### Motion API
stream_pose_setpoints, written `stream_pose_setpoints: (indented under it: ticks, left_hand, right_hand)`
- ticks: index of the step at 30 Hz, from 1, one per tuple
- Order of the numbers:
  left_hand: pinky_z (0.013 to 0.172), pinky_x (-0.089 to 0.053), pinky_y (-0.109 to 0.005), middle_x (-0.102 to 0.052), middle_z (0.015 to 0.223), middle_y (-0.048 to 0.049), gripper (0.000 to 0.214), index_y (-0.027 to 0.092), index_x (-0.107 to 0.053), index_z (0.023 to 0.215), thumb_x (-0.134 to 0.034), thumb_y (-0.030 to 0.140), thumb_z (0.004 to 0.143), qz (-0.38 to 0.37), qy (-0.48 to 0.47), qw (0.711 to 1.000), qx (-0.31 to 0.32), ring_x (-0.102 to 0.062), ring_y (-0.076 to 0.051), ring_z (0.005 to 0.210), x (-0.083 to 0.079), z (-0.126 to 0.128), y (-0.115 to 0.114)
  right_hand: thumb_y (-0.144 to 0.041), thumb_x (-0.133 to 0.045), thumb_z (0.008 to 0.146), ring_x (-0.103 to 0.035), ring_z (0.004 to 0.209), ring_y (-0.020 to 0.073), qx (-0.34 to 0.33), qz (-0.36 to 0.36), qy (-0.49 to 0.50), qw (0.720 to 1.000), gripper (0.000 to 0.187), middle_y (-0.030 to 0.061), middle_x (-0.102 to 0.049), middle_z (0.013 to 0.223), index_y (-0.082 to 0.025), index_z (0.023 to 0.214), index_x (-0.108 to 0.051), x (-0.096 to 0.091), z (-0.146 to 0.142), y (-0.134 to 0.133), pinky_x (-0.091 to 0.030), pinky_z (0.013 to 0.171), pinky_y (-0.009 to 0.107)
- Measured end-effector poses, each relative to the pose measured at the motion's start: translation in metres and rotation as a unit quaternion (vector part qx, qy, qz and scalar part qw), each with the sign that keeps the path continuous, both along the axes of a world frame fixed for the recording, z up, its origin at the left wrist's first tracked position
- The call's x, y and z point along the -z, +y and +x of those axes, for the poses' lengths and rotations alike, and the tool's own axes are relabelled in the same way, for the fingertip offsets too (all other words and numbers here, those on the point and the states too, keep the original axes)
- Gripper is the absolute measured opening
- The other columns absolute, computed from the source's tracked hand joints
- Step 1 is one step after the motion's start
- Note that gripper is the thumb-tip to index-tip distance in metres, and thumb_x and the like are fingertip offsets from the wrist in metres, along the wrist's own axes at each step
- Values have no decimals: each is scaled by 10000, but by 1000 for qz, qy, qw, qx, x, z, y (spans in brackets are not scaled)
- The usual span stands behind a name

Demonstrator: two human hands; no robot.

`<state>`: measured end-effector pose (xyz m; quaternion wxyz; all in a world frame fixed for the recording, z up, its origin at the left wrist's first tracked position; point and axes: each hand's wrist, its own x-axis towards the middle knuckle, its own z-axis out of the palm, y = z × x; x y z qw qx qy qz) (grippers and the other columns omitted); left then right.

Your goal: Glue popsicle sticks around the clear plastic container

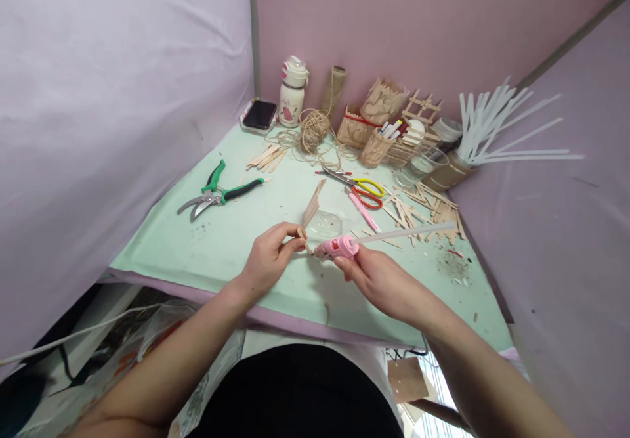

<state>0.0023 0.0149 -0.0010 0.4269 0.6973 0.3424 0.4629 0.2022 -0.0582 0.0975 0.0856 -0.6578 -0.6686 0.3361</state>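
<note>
Near the front of the table, my left hand (pixel 273 252) pinches a small piece of wooden stick (pixel 306 244) between thumb and fingers. My right hand (pixel 377 272) grips a pink hot glue gun (pixel 339 247), a long clear glue stick (pixel 408 232) poking out of its back. Its nozzle points left and meets the end of the wooden piece, or comes very close to it; which of these I cannot tell. Just beyond my fingers, a flat wooden panel (pixel 313 205) stands tilted beside a clear plastic piece (pixel 325 225) on the table.
Green-handled pruning shears (pixel 211 196) lie left. Scissors (pixel 367 187), a pink pen (pixel 364 212) and loose sticks (pixel 406 209) lie right. Behind are a twine ball (pixel 315 131), a bottle (pixel 292 96), a phone (pixel 260 115), a pen holder (pixel 377 149) and glue sticks (pixel 482 123).
</note>
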Motion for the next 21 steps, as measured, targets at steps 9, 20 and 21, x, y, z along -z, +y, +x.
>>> stream_pose_setpoints:
  ticks: [9,20,21]
  left_hand:
    - [757,-590,-254,-656,893,-23,102,187,-643,905,-565,252,914,5,4,1000,0,-660,-132,810,1,0,0]
    - [737,-595,-243,-649,890,-16,92,192,-639,898,-559,235,912,-8,-8,1000,8,-652,-128,814,0,0,0]
    - [736,-595,-243,-649,890,-17,91,192,-638,897,-558,233,912,-7,-7,1000,7,-650,-128,816,0,0,0]
  right_hand:
    - [-547,-341,985,-634,825,227,-1,9,4,1000,442,61,-696,912,-229,1087,-631,0,0,-1,-422,721,314]
    - [-499,-359,992,-643,837,211,7,52,43,998,439,69,-701,935,-214,1159,-648,-10,-2,-3,-472,782,327]
    - [-498,-363,991,-643,828,209,8,53,44,998,438,70,-701,924,-210,1145,-656,-12,-2,-4,-474,782,327]
